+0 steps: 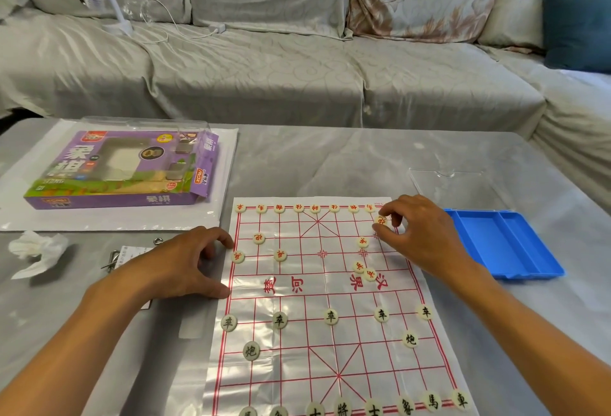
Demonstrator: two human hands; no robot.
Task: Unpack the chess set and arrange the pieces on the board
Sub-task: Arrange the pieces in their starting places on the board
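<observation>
A plastic-sheet chess board (317, 296) with red lines lies on the table. Round cream pieces with red characters stand along its far row (298, 208) and in the rows just in front. Black-character pieces (331, 316) fill the near half. My right hand (420, 233) pinches one red piece (380, 220) at the far right of the board, just above the sheet. Two red pieces (363, 270) lie close together near the river. My left hand (185, 263) rests on the table at the board's left edge, fingertips touching the sheet, holding nothing.
The purple chess-set box (125, 171) sits at the far left on a white sheet. An empty blue tray (502, 243) stands right of the board, its clear lid (453, 184) behind it. A crumpled tissue (36, 250) and metal puzzle rings (114, 260) lie left. A sofa runs behind.
</observation>
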